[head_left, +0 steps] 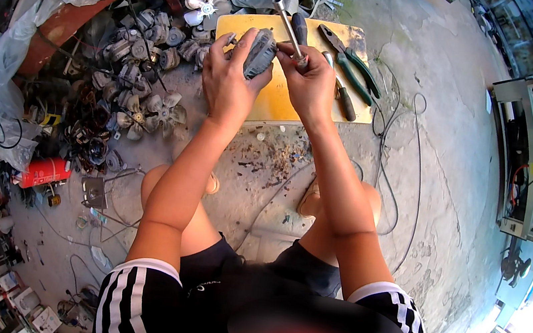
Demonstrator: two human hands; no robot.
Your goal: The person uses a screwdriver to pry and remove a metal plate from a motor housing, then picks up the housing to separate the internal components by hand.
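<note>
My left hand [228, 87] is closed around a small grey electric motor [261, 54], held above a yellow board [267, 107]. In my right hand [311, 90] is a socket driver [287, 26], its metal shaft slanting up and left with the hollow end away from me. The right fingertips are close beside the motor; whether they touch it I cannot tell. On the board, to the right, lie green-handled pliers [354, 63] and a dark-handled screwdriver [345, 103]. Another black tool handle [299, 29] shows behind the socket driver.
Piled motors [152, 33] and metal fan blades [152, 114] cover the floor at left, with a white fan [201, 5] behind. A red box [45, 172] lies lower left. Small debris [281, 158] is scattered before the board. A cable [384, 138] loops along its right side.
</note>
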